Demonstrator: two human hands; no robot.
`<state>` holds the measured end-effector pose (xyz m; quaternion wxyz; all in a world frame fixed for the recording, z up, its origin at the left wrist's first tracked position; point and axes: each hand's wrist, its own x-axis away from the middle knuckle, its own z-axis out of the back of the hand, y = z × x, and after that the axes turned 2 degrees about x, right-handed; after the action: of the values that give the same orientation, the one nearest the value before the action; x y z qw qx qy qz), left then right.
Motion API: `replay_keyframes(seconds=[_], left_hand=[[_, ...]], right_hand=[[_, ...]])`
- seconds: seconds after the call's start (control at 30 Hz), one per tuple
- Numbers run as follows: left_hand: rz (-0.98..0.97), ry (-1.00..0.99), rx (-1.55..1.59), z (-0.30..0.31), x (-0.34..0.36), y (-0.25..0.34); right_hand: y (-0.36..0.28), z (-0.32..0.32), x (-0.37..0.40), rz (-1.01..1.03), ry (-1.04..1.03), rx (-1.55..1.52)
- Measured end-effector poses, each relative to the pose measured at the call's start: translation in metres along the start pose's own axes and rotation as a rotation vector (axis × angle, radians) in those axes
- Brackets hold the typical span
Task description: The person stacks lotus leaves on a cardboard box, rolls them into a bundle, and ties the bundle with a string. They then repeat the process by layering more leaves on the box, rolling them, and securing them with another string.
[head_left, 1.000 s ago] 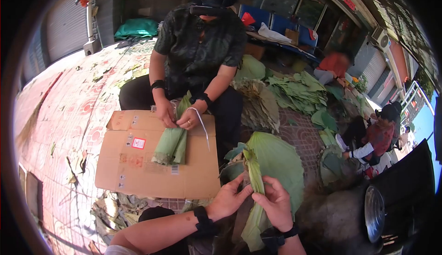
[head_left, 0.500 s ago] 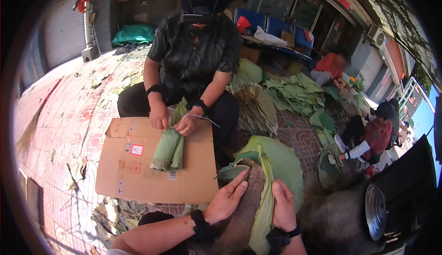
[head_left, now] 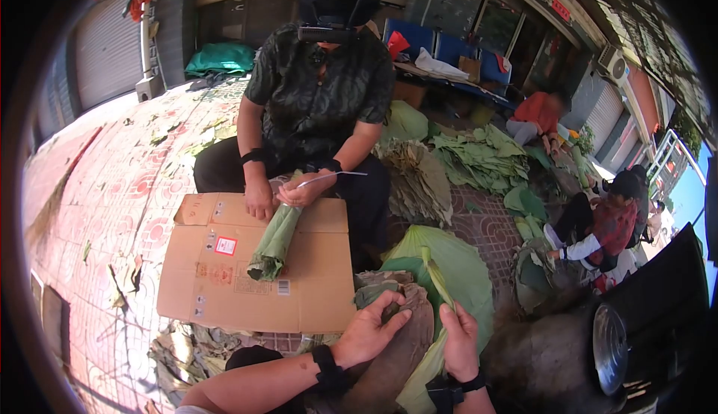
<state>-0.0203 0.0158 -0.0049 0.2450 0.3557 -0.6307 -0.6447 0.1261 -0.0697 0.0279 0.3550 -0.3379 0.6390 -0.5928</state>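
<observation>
One leaf (head_left: 437, 278) between left grip (head_left: 368, 333) and right grip (head_left: 458, 337)

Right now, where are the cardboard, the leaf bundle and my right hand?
cardboard (head_left: 321, 268), head view, bare right part
leaf bundle (head_left: 275, 240), head view, its middle
right hand (head_left: 458, 335), head view, back of hand
</observation>
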Motion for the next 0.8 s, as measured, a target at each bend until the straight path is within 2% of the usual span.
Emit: replay_keyframes(seconds=[0.1,0.17,0.33,0.5,0.6,0.8], left_hand=[[0.028,0.032,0.058,0.004,-0.003,-0.004],[-0.032,0.079,0.129,0.008,-0.005,-0.001],[0.003,0.134,0.114,0.029,0.002,0.013],[0.084,0.137,0.342,0.052,0.018,0.024],[0.106,0.060,0.343,0.061,0.025,0.025],[-0.018,-0.336,0.265,0.038,0.038,0.029]], right_hand=[[0.000,0.009,-0.005,-0.041,0.086,-0.092],[-0.007,0.020,-0.009,-0.070,0.103,-0.173],[-0.015,0.052,-0.019,0.056,0.145,-0.172],[-0.022,0.072,-0.019,0.105,0.266,-0.271],[-0.026,0.076,-0.021,0.201,0.362,-0.207],[-0.020,0.070,-0.025,0.298,0.259,-0.054]])
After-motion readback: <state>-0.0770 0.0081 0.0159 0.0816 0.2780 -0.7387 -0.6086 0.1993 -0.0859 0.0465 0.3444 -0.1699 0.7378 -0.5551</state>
